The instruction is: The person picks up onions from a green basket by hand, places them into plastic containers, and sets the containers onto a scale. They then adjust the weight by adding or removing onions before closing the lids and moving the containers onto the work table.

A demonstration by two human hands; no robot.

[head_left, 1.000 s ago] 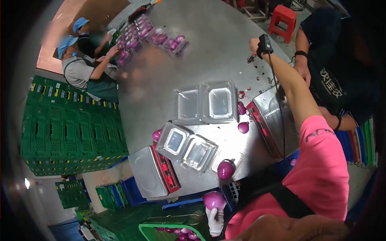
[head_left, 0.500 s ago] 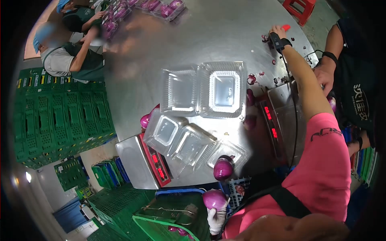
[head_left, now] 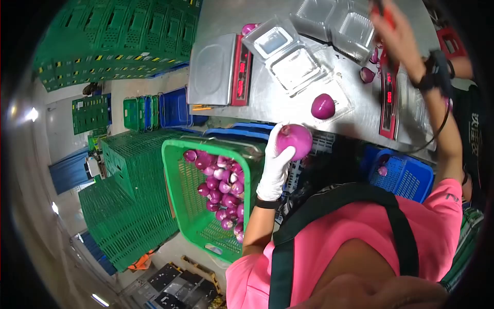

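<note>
In my gloved left hand [head_left: 272,167] is a purple onion [head_left: 294,142], held up beside the table's front edge with fingers and thumb wrapped round it. My bare right hand [head_left: 399,38] is raised above the right side of the table, blurred by motion. It grips a small red-handled tool [head_left: 386,16], whose exact kind I cannot make out. Another peeled onion [head_left: 323,106] sits in a clear plastic clamshell box [head_left: 342,98] between my hands. More open clamshell boxes [head_left: 296,67] lie further back on the steel table.
A green basket [head_left: 172,190] of red onions stands left of me. One scale [head_left: 211,69] is at the left table edge, another [head_left: 389,98] at right. A blue basket [head_left: 409,172] sits below the table. Green crates [head_left: 123,36] are stacked at left. A co-worker's arm [head_left: 461,68] shows at right.
My view has swung down and left, bringing the onion basket into sight. My right hand has lifted the red-handled tool from the far table. The left hand still holds its onion.
</note>
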